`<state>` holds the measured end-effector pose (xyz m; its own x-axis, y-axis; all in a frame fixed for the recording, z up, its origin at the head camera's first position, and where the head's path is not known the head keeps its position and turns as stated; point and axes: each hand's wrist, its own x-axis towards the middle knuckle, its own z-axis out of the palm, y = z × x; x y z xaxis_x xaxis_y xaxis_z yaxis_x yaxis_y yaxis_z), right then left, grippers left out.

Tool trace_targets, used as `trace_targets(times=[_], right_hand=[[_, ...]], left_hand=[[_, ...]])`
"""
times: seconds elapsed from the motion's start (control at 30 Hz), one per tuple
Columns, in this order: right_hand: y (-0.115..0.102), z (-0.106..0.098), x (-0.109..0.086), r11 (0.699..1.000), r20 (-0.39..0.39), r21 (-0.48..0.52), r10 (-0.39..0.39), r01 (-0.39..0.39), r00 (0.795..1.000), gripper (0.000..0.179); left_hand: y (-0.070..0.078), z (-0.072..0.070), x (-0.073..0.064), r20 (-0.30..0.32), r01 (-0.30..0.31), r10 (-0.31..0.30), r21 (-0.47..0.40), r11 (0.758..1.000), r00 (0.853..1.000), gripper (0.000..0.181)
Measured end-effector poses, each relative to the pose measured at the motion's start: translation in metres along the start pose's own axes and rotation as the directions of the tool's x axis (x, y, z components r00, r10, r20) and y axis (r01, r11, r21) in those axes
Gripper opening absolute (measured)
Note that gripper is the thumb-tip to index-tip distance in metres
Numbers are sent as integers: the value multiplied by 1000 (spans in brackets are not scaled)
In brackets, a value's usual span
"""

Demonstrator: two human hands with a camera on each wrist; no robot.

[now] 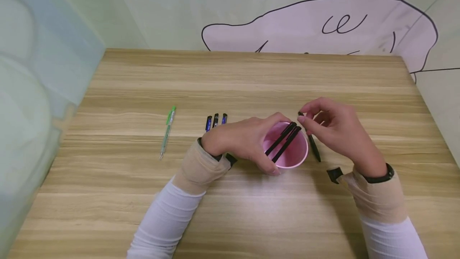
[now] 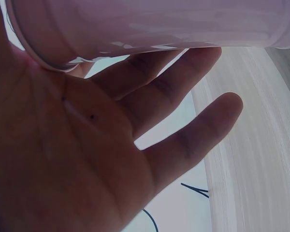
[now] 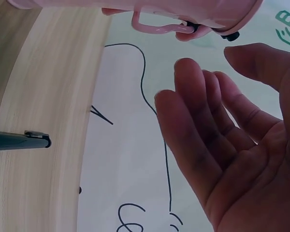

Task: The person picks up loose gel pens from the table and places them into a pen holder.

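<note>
My left hand [image 1: 248, 137] holds a pink mug [image 1: 300, 157] near its rim, thumb in front and fingers on the far side. Two black pens [image 1: 285, 143] lean inside the mug, their ends above the rim. In the right wrist view the mug's handle [image 3: 159, 28] shows. My right hand [image 1: 334, 129] hovers right of the mug, fingers bent loosely and thumb apart from them, with nothing between. Below it a dark pen [image 1: 314, 149] lies on the wooden table, its middle hidden by the thumb from the head view; its clip end [image 3: 38, 138] shows in the right wrist view.
A clear pen with a green clip [image 1: 167, 133] lies at the left of the table [image 1: 125, 195]. Behind my left wrist, three pens, a blue pen [image 1: 208, 123], a black pen [image 1: 215, 120] and another blue pen [image 1: 224, 118], are partly hidden. A wall with line drawings borders the far edge.
</note>
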<state>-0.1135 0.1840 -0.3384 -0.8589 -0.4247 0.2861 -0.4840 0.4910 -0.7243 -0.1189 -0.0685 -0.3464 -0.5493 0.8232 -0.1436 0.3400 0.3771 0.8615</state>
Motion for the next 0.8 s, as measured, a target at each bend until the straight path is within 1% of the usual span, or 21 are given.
trace_targets(times=[0.2,0.6,0.8], right_hand=[[3,1,0,995,20,-95,24,-22,1000,11],[6,-1,0,975,29,-215,59,-51,998,17],[9,-2,1,964,39,-248,106,-94,994,18]], left_hand=[[0,0,0,-1,-3,3,4,1000,1000,93],[0,1,0,-10,0,0,17,1000,1000,93],[1,0,0,-14,4,-3,43,999,1000,93]])
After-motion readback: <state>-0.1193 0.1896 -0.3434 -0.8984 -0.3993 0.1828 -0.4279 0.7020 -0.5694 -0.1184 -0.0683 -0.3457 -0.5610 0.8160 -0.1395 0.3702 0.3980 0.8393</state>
